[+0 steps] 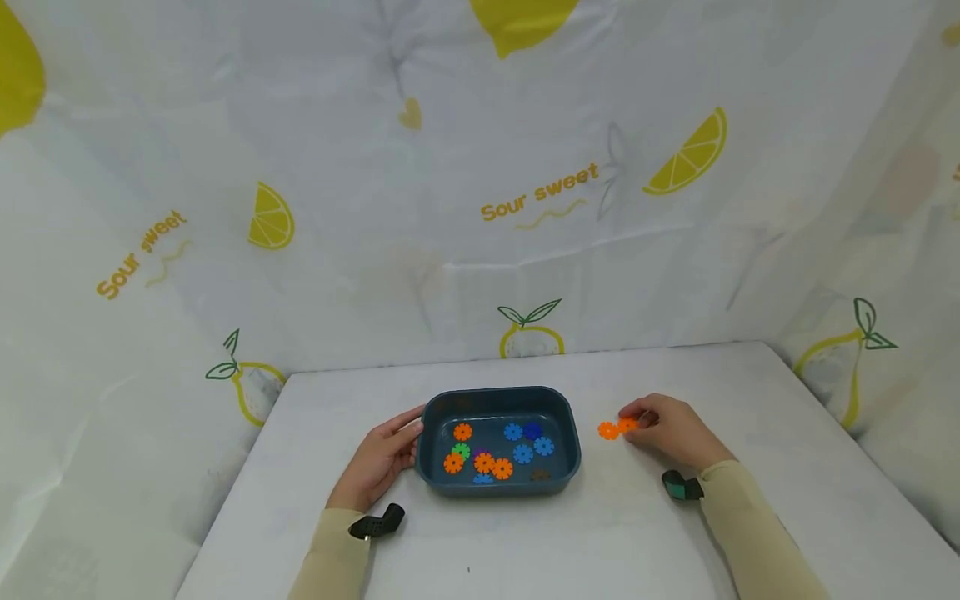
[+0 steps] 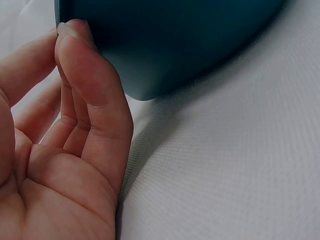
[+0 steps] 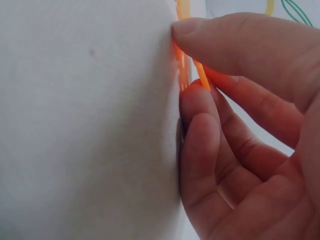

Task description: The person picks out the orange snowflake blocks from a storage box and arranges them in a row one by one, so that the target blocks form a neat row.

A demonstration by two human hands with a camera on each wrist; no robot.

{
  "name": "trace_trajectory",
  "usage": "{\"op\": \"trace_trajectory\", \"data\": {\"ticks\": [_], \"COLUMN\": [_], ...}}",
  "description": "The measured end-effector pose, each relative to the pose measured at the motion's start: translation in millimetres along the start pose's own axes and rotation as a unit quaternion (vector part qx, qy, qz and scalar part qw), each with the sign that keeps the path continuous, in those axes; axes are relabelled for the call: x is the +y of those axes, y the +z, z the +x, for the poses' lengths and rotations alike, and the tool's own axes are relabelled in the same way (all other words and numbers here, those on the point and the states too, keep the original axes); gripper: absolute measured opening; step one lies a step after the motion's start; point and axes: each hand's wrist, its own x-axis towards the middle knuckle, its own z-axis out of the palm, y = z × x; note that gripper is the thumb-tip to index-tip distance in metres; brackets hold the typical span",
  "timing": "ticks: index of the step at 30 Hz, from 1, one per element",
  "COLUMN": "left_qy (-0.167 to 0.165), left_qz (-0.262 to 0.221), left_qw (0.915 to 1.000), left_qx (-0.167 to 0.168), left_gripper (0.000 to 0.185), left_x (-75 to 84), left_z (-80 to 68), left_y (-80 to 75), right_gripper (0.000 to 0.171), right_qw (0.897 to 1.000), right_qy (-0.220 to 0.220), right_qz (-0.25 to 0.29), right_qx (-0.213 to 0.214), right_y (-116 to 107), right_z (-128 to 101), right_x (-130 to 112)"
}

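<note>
A dark blue-grey plastic tray (image 1: 498, 492) stands on the table with several notched plastic discs inside: orange discs (image 1: 462, 432), light blue discs (image 1: 522, 454), a dark blue disc (image 1: 532, 431) and a green disc (image 1: 461, 451). My left hand (image 1: 378, 461) pinches the tray's left edge between thumb and fingers, also seen close up around the tray wall (image 2: 145, 55) in the left wrist view. Right of the tray, my right hand (image 1: 671, 432) pinches an orange notched disc (image 1: 627, 425) low over the table. Another orange disc (image 1: 608, 431) lies against its left side.
The white table (image 1: 525, 550) ends at a back edge where a white cloth (image 1: 360, 292) printed with lemons hangs. Similar cloth also borders both sides. Each wrist carries a small dark camera mount (image 1: 377, 522).
</note>
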Motion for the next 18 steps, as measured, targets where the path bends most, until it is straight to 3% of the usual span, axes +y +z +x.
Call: {"op": "trace_trajectory", "data": {"ticks": [18], "left_qy": [-0.012], "left_qz": [-0.007], "left_qw": [0.9999], "left_qx": [0.006], "left_gripper": [0.055], "left_x": [3.3], "left_z": [1.0], "left_y": [1.4], "right_gripper": [0.029], "right_qw": [1.0], "right_qy": [-0.005], "right_qz": [0.003], "right_qx": [-0.005], "right_y": [2.0], "right_z": [1.0], "right_x": [3.0]}}
